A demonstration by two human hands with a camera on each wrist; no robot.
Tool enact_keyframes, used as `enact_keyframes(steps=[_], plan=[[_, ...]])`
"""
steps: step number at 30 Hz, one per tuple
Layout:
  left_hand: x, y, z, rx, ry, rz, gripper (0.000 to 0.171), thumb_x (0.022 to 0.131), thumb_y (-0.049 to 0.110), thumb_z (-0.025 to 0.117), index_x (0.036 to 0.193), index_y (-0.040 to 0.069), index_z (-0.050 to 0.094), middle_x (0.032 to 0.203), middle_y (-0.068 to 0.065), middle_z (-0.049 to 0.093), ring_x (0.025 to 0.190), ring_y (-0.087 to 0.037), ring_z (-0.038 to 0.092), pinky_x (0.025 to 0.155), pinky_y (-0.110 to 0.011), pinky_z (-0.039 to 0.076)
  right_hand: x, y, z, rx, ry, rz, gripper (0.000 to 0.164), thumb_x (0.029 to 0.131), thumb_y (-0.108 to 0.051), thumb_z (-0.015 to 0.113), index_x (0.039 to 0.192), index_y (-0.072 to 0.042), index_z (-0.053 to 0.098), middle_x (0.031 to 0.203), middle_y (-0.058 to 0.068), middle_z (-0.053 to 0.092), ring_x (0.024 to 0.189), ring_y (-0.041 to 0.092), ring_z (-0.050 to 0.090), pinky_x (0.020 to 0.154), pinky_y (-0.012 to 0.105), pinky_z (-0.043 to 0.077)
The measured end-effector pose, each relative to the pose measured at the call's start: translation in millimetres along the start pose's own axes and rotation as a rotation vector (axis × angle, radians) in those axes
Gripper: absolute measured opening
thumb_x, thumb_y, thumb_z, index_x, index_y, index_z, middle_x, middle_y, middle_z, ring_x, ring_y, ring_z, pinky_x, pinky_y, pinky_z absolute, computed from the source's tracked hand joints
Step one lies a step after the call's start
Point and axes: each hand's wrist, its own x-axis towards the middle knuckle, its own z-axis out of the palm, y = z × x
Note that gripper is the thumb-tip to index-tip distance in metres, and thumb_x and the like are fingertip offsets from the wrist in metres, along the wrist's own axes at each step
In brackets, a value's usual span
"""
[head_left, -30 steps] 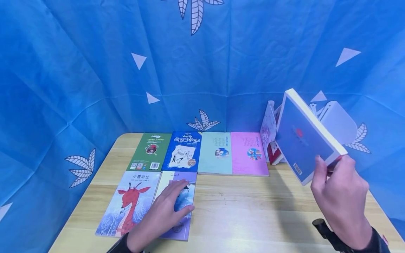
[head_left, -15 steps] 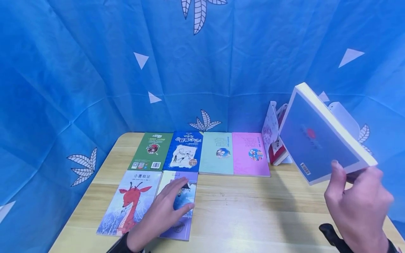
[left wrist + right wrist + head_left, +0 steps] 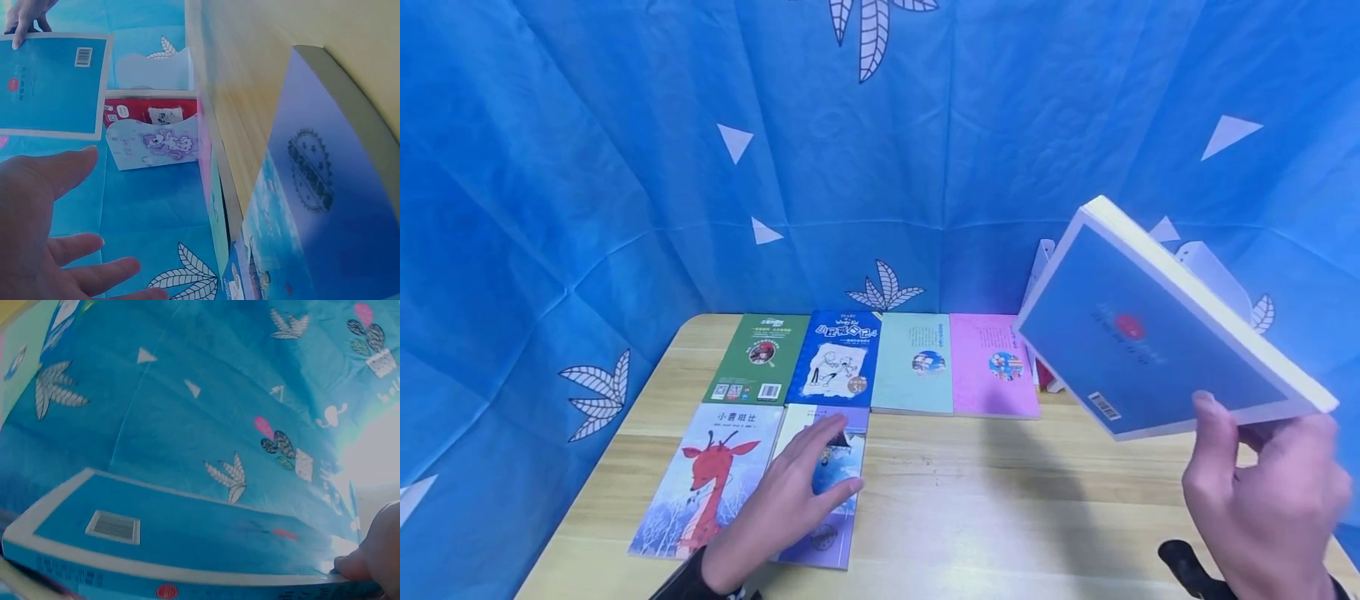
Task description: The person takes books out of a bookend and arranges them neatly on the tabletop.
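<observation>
My right hand (image 3: 1262,496) grips a thick blue book (image 3: 1142,333) by its lower right corner, thumb on the cover. That book is tilted in the air; its blue face has a white border, a small red mark and a barcode. In the right wrist view, the book's spine (image 3: 125,581) and my thumb (image 3: 359,562) show. My left hand (image 3: 786,492), fingers spread and holding nothing, is over a purple book (image 3: 831,537) with a sea picture. Left of it lies a book with a red deer (image 3: 711,483).
Behind these lie a green book (image 3: 756,358), a dark blue book (image 3: 835,358), a pale green book (image 3: 913,367) and a pink book (image 3: 992,367). A white book holder with a unicorn panel (image 3: 169,142) and red books (image 3: 134,109) stands back right. Blue cloth (image 3: 880,167) hangs behind.
The right hand has moved right with the blue book. The book has turned flatter, its left corner swinging left over more of the holder. The left hand stays in about the same place.
</observation>
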Motion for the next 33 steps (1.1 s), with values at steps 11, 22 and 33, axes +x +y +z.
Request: enact_keyframes(steps=[11, 22, 33], plan=[[23.9, 9.9, -4.2, -0.190, -0.129, 0.146, 0.090, 0.091, 0.057, 0.073, 0.164, 0.042, 0.022, 0.172, 0.011, 0.026, 0.161, -0.025, 0.028, 0.121, -0.066, 0.035, -0.5, -12.1, 6.6, 0.217, -0.306, 0.092, 0.037, 0.092, 0.015, 0.065, 0.125, 0.021, 0.049, 0.115, -0.030, 0.057, 0.099, -0.021, 0.059, 0.085, -0.004, 0.044], [37.2, 16.1, -10.6, -0.369, -0.203, 0.257, 0.092, 0.092, 0.048, 0.074, 0.165, 0.037, 0.019, 0.174, 0.003, 0.024, 0.156, -0.029, 0.036, 0.116, -0.052, 0.046, -4.1, -17.9, 9.1, 0.233, -0.523, 0.134, 0.042, 0.095, 0.011, 0.065, 0.134, 0.011, 0.050, 0.120, 0.031, 0.068, 0.103, -0.027, 0.056, 0.084, -0.005, 0.045], [42.7, 26.7, -9.7, -0.619, -0.232, 0.389, 0.085, 0.096, 0.031, 0.073, 0.165, 0.027, 0.024, 0.172, 0.004, 0.030, 0.156, -0.019, 0.037, 0.115, -0.037, 0.047, -12.4, -17.5, 12.7, 0.294, -0.602, 0.110, 0.044, 0.094, 0.011, 0.066, 0.136, 0.004, 0.055, 0.120, -0.007, 0.069, 0.098, -0.015, 0.063, 0.077, 0.000, 0.051]])
